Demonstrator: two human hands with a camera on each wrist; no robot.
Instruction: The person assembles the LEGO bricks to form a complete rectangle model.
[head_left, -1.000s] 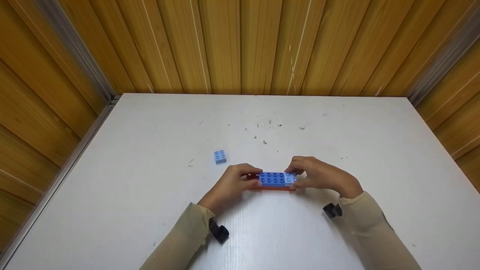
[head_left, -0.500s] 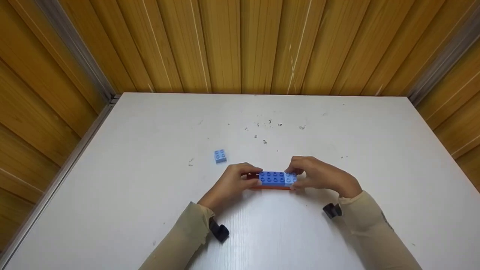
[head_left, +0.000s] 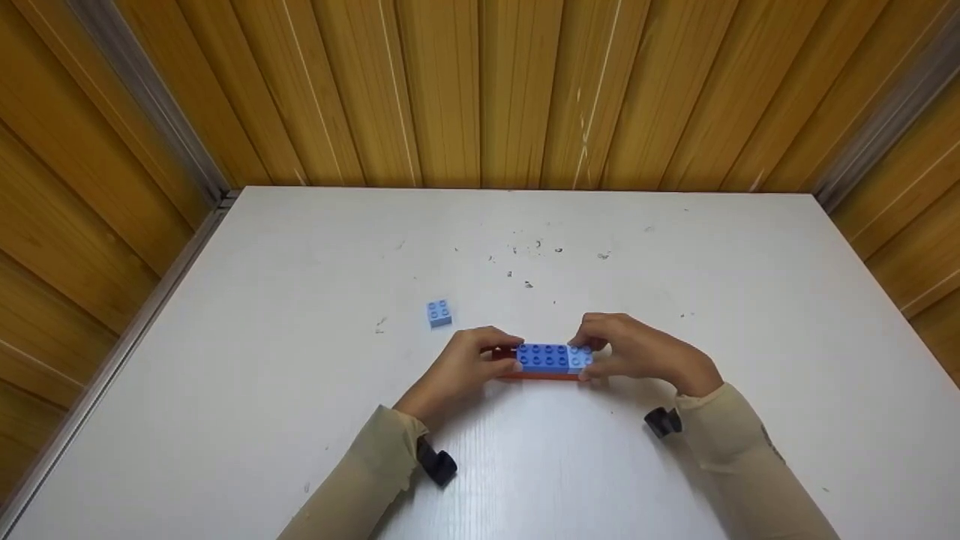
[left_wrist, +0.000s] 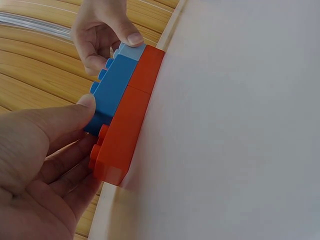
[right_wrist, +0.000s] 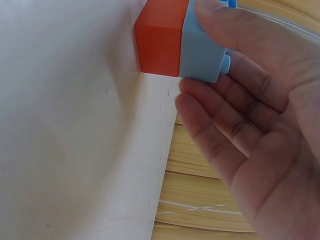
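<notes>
Close to the table's middle, a long blue toy building brick [head_left: 544, 367] and a small light blue brick [right_wrist: 202, 52] sit end to end on a red bottom layer. In the left wrist view a seam divides this layer into two red bricks [left_wrist: 122, 130], and red studs show bare at its left end. My left hand [head_left: 466, 369] pinches the blue brick's left end, thumb on the near side. With thumb and fingers, my right hand [head_left: 646, 352] pinches the light blue brick at the other end. Its far-side fingers are partly hidden in the head view.
A loose light blue four-stud brick [head_left: 439, 315] lies on the white table [head_left: 300, 300], behind my left hand. Dark marks speckle the tabletop farther back. Wood-patterned panels [head_left: 517, 97] rise along the back and both sides.
Both hands keep their hold and stay nearly in place. The light blue brick at the right end appears slightly lower, level with the blue one. The loose brick has not moved.
</notes>
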